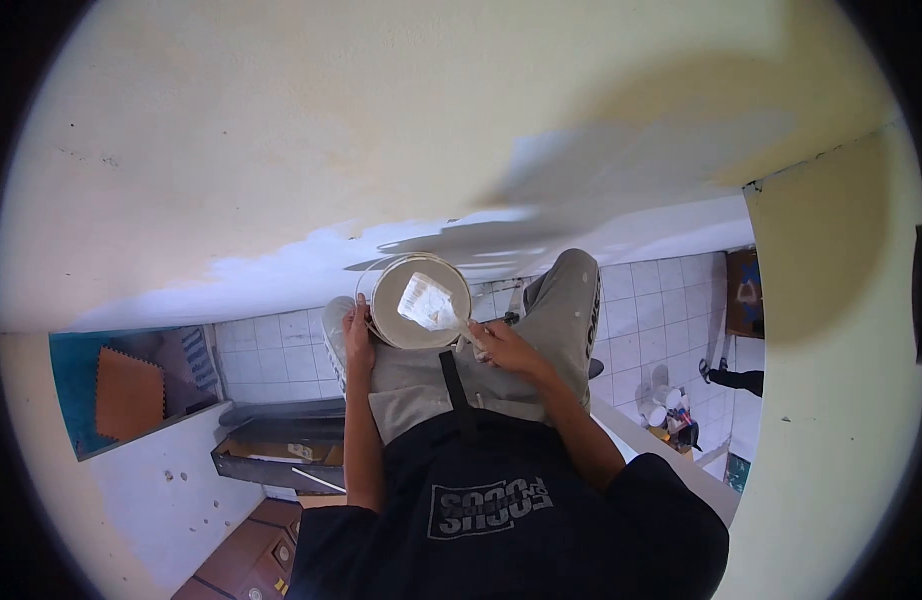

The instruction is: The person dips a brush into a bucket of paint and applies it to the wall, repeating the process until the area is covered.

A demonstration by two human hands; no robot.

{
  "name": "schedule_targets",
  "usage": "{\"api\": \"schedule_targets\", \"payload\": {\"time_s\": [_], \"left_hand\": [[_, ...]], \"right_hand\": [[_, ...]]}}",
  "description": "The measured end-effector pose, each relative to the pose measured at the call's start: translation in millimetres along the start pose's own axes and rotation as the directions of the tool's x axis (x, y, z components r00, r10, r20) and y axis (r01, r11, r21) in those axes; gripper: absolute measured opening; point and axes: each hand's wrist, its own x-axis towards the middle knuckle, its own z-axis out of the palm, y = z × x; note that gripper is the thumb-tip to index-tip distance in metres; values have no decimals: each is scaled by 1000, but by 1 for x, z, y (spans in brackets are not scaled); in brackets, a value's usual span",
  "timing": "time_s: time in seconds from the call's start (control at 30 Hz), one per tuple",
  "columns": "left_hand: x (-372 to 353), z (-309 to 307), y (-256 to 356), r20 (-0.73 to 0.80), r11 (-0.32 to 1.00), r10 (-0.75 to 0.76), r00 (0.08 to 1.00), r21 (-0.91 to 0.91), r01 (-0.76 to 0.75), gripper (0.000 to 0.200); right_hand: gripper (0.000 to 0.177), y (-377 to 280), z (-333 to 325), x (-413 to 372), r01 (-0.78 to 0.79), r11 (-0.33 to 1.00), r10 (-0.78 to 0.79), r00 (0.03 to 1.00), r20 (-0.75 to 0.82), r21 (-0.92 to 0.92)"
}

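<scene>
Your left hand (358, 322) grips the paint bucket (393, 318) at its left side; your right hand (503, 347) is closed round the flat paintbrush (436, 308), whose white-coated bristles (422, 298) sit at the bucket's mouth, between your hands.

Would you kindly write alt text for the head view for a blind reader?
A person's right hand holds a wide paintbrush at the mouth of a bucket, which the left hand holds. A pale-yellow wall, whitish lower down, stands ahead.

My brush (428, 302) is over, perhaps in, the bucket (386, 305) between my left hand (358, 328) and right hand (501, 347), the wall (311, 150) before me.
</scene>
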Motion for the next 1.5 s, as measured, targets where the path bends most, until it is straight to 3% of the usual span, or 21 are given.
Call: {"api": "schedule_targets", "payload": {"time_s": [0.03, 0.13, 0.2, 0.27, 0.33, 0.4, 0.5, 0.57, 0.6, 0.63, 0.67, 0.7, 0.8, 0.83, 0.93, 1.03, 1.13, 1.23, 1.33, 1.43, 1.5], "left_hand": [[-3, -1, -1, -7, 1000, 18, 1000, 10, -18, 39], [-1, -2, -2, -33, 998, 57, 998, 24, -56, 38], [-2, 0, -1, -63, 999, 39, 997, 18, -38, 37], [-9, -1, 2, 29, 990, 134, 991, 46, -135, 37], [-9, -3, 3, 53, 991, 123, 991, 53, -126, 37], [0, -7, -2, 11, 999, 4, 1000, 43, -4, 37], [4, -15, -13, -4, 969, 111, 994, 222, -107, 40], [18, -22, -37, -23, 996, 74, 997, 58, -72, 52], [23, -29, -36, 96, 970, 133, 986, 192, -150, 53], [45, -39, -52, 173, 985, 97, 980, 126, -120, 44], [24, -24, -28, 242, 999, 40, 970, 1, -42, 43], [28, -28, -30, 242, 992, 72, 968, 84, -95, 43], [27, -23, -25, 278, 999, 32, 960, 10, -37, 44], [21, -15, -25, 206, 996, 88, 975, -30, -84, 32], [24, -17, -25, 195, 1000, 27, 981, -9, -26, 33], [9, -8, -16, 227, 993, 107, 968, 33, -117, 33], [45, -37, -39, 315, 996, 71, 947, 32, -85, 47], [20, -13, -24, 170, 997, 70, 983, 7, -72, 33], [20, -16, -22, 221, 995, 91, 971, 26, -99, 33], [24, -18, -26, 220, 998, 66, 973, -4, -67, 33], [21, -15, -24, 212, 998, 68, 975, -9, -68, 33]], "right_hand": [[48, 2, 0, -4, -54, 992, 49, 998, 48, 110], [44, 14, -7, 1, -26, 989, -12, 968, 252, 149], [43, 1, -7, -6, -17, 994, -7, 976, 219, 108], [42, 2, -6, -7, -8, 996, -7, 986, 169, 87], [40, 15, -4, 2, 3, 997, -11, 995, 97, 83], [32, 5, -2, -4, 42, 993, -52, 995, 81, 114], [36, -5, -9, -13, 122, 992, -124, 991, 51, 24], [38, -1, -19, -21, 183, 982, -182, 983, 9, -49], [37, 6, -23, -20, 218, 974, -219, 976, -12, -70], [35, 11, -28, -23, 251, 964, -254, 967, -31, -91], [36, 13, -34, -28, 238, 968, -244, 966, -80, -78], [37, 13, -39, -32, 227, 972, -233, 965, -121, -63], [35, 4, -54, -55, 239, 970, -219, 944, -247, 52], [33, -1, -59, -61, 254, 963, -219, 933, -284, 94], [30, 11, -80, -61, 394, 864, -331, 914, -236, 313], [28, 36, -93, -53, 505, 613, -379, 863, -334, 608], [37, 17, -105, -67, 601, 455, -336, 799, -499, 657], [46, -3, -128, -87, 586, 282, -262, 809, -526, 760], [52, -3, -155, -96, 678, 285, -472, 714, -516, 678], [49, -18, -163, -102, 769, 190, -333, 635, -697, 610], [48, -32, -166, -113, 776, 170, -328, 625, -708, 607]]}}
